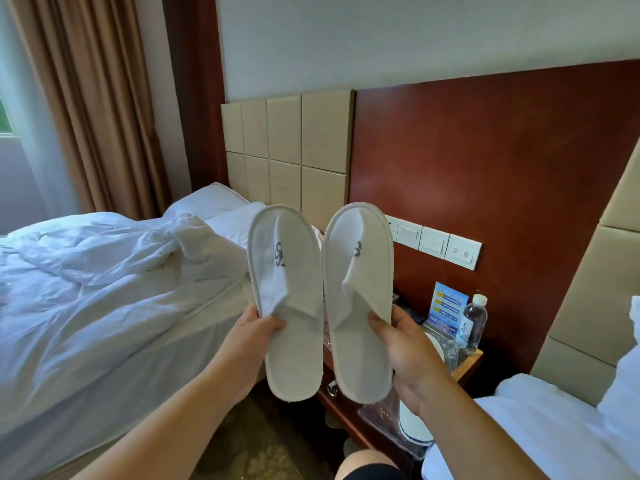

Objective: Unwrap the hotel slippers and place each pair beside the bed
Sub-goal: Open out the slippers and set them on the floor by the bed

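Observation:
I hold two white unwrapped hotel slippers upright, side by side, toes up, in front of me. My left hand [258, 336] grips the left slipper [287, 299] at the edge of its strap. My right hand [405, 344] grips the right slipper [358, 296] the same way. Each strap bears a grey logo. A wrapped slipper pair [414, 422] in clear plastic lies on the nightstand's near end, partly hidden behind my right wrist. Crumpled clear plastic [325, 332] shows between the two slippers.
An unmade bed [104, 299] with a white duvet fills the left. A second bed [540, 441] is at the lower right. Between them stands a wooden nightstand [469, 363] with a water bottle [472, 323] and a blue card [446, 306]. Patterned carpet [263, 441] lies below.

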